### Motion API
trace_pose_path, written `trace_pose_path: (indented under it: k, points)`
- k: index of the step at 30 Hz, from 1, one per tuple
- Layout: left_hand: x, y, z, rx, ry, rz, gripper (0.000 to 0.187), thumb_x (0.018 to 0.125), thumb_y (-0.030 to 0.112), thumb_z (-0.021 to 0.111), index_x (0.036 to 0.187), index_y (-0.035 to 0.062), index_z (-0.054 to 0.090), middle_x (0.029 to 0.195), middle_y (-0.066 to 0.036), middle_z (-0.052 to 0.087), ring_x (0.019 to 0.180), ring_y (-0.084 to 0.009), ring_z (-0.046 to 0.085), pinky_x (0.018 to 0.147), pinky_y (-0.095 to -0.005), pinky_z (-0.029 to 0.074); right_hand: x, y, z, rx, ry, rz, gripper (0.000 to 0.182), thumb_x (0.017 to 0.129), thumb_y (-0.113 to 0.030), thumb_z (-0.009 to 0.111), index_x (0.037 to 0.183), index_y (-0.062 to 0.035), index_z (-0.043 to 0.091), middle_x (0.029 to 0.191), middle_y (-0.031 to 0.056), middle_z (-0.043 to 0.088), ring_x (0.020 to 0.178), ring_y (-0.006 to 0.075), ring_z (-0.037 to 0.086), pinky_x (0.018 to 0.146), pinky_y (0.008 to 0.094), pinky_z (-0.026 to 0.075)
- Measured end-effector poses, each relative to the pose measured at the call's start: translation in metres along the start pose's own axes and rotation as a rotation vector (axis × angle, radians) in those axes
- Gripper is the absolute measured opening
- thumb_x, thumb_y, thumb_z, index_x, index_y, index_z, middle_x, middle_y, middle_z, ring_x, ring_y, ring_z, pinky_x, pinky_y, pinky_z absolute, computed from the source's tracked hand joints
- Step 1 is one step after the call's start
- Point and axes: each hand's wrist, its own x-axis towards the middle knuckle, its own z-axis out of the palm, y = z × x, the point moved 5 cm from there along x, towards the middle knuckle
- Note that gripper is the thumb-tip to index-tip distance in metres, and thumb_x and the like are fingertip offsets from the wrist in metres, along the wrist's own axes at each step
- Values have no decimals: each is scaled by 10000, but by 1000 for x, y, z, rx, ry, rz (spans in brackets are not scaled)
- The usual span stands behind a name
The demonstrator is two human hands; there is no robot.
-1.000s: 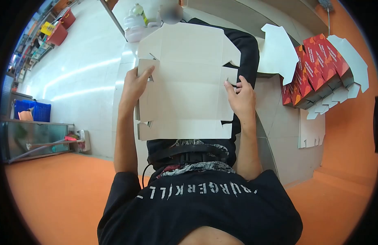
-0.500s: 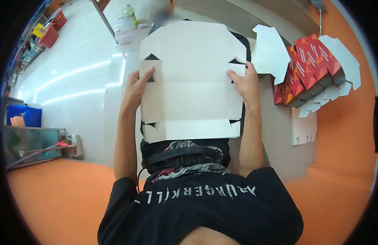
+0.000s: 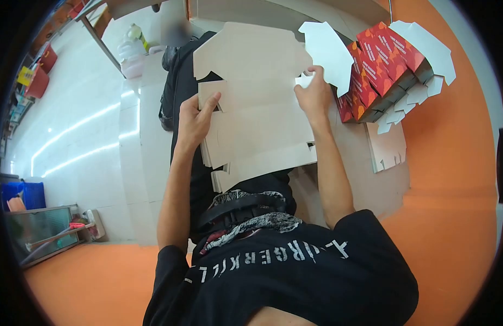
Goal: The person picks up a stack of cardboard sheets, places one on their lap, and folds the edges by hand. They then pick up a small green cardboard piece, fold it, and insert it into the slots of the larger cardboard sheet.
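A stack of flat white cardboard box blanks (image 3: 257, 114) lies across my lap, with notches and slits along its sides. My left hand (image 3: 194, 119) is closed on the stack's left edge, thumb on top beside a notch and fingers hidden beneath. At the upper right edge, my right hand (image 3: 315, 98) pinches a side flap between thumb and fingers, and a small white tab shows bent up there. Several layers can be seen at the lower left corner.
Folded red boxes (image 3: 379, 68) with open white lids stand in a row at right. A loose white blank (image 3: 327, 54) leans beside them, and more blanks (image 3: 386, 146) lie on the floor. Plastic jugs (image 3: 131, 51) stand upper left; a glass-fronted cabinet (image 3: 45, 231) sits lower left.
My view has turned, and the surroundings sit further left. The stack is now tilted, its right side raised toward the upper right. My right hand has shifted its hold to the right-side flap.
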Motion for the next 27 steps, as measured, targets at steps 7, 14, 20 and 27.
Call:
trace_pose_path:
  k: [7, 14, 20, 27]
  points:
    - [3, -11, -2, -75, -48, 49, 344, 955, 281, 597, 967, -55, 667, 786, -27, 667, 672, -63, 567, 604, -238, 465, 0, -34, 32, -272, 168, -249, 294, 742, 15, 554, 1036, 4, 538, 868, 196, 625, 798, 383, 613, 710, 475, 479]
    - [2, -7, -4, -109, 16, -33, 348, 958, 282, 592, 976, -56, 672, 789, -32, 666, 675, -57, 568, 605, -227, 466, 13, 52, 5, 537, -312, 196, 465, 707, -143, 773, 1092, 55, 602, 961, 137, 685, 889, 208, 665, 780, 323, 524]
    - [3, -10, -3, -92, 6, -24, 345, 961, 275, 585, 975, -58, 674, 787, -30, 665, 674, -50, 563, 601, -224, 464, 6, 50, 6, 471, -505, 98, 436, 737, -154, 758, 1083, 72, 620, 974, 112, 678, 853, 171, 645, 758, 305, 515]
    - [3, -8, -3, -89, -15, -14, 361, 967, 286, 573, 962, -60, 675, 795, -24, 666, 677, -50, 559, 602, -225, 462, -5, 32, 5, 110, -135, -44, 370, 652, -178, 717, 948, 19, 613, 849, 214, 688, 808, 345, 675, 741, 387, 520]
